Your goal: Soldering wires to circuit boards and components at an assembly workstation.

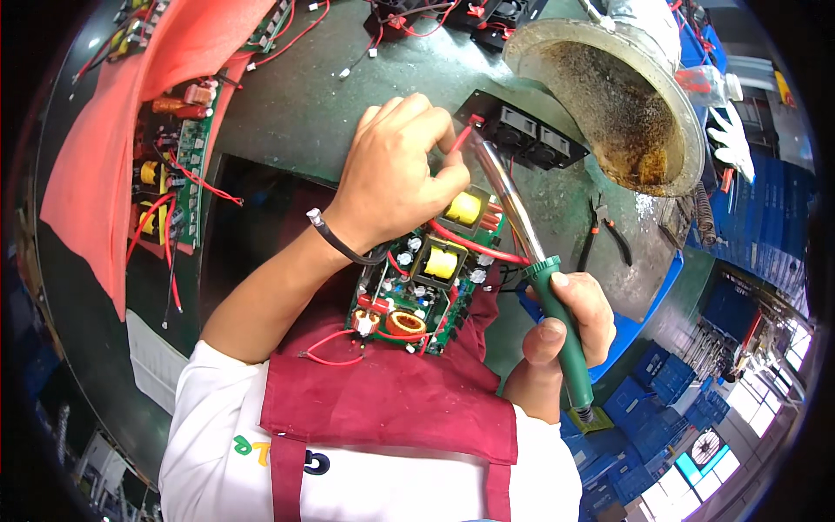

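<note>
My right hand is closed round the green handle of a soldering iron. Its metal barrel slants up and left, and the tip meets or nearly meets a red terminal on a black panel with sockets. Between thumb and forefinger, my left hand pinches a red wire whose end is at that terminal. Below my left hand lies a green circuit board with yellow-wound transformers, a copper coil and red leads. A thick black cable crosses in front of my left wrist.
A large dusty fume duct opens at upper right. Black-and-red pliers lie on the bench below it. More circuit boards rest by pink foam sheeting on the left. Wired black panels sit along the far side.
</note>
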{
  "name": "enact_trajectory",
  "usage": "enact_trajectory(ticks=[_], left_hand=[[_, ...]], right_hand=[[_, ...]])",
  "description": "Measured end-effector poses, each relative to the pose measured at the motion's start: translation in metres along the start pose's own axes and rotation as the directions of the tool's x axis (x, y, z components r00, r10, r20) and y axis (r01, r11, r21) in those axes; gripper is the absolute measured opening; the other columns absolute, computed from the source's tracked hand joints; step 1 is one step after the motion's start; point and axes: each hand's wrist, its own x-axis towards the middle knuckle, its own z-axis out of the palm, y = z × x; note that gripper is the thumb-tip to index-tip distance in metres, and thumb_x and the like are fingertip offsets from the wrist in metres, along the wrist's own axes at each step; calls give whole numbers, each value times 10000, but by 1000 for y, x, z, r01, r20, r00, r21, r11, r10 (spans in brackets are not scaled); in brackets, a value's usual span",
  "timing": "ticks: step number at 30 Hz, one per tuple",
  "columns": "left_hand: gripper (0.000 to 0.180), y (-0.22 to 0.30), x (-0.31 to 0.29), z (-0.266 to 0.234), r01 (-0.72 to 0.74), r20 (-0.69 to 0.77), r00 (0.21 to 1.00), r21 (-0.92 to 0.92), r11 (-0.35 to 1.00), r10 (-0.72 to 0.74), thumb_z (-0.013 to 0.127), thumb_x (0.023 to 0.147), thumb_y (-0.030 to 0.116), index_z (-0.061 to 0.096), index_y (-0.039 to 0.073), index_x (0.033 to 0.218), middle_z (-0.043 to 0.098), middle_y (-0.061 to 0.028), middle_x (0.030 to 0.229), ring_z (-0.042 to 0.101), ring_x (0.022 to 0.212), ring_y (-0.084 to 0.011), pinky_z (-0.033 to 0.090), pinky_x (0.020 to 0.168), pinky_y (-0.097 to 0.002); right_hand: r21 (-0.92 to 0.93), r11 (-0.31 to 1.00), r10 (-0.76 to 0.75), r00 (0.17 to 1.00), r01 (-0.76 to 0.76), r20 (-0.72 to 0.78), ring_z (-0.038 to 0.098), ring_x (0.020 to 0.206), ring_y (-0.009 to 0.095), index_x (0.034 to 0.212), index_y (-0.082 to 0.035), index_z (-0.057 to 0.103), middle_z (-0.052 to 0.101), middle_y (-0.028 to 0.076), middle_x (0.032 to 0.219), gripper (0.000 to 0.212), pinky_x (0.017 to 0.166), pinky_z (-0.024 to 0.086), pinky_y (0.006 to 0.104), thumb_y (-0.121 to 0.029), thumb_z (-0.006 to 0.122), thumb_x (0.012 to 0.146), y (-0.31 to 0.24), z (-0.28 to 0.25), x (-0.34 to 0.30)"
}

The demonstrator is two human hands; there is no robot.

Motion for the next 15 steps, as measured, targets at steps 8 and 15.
enact_trajectory(ticks=[8,15], left_hand=[[145,0,0,1,0,9,1000,-5,1000,0,713,782,157,588,83,782,579,-85,844,585,844,-305,424,794,-424],[140,2,1,-1,14,29,999,1,1000,-14,718,774,150,601,75,793,594,-78,841,590,843,-307,429,787,-434]], right_hand=[[17,999,37,936,-33,-349,664,645,248,1218,42,541,669,185,830,697,612,559,358,-636,484,1067,0,-8,-10],[50,987,161,977,-156,-141,750,1090,384,1282,60,624,747,261,1179,343,1001,581,460,-53,674,962,39,-10,23]])
